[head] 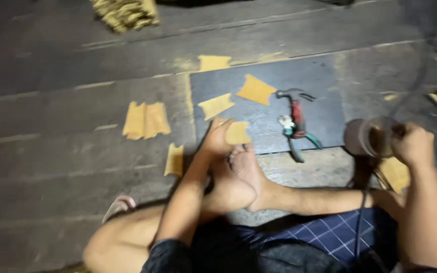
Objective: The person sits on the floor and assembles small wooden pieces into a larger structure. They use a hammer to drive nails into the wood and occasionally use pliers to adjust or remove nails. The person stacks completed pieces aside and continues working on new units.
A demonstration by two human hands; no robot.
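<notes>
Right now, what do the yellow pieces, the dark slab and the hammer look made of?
Yellow pieces: thin flat sheet, matte tan with ragged ends, perhaps wood veneer or card; blur leaves it open.
Dark slab: flat grey plate with a dull sheen, probably metal.
Hammer: dark metal claw head, red handle, likely painted or plastic-coated.
Left hand touches one piece.

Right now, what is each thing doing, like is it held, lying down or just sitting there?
Left hand: pressing on a yellow piece.
Yellow piece: flat on the dark mat, under the fingertips.
Right hand: closed around a round tool.
Round tool: held, blurred.
Hammer: lying flat, untouched.
Pliers: lying flat, handles apart.
Dark mat: flat on the floor.
</notes>
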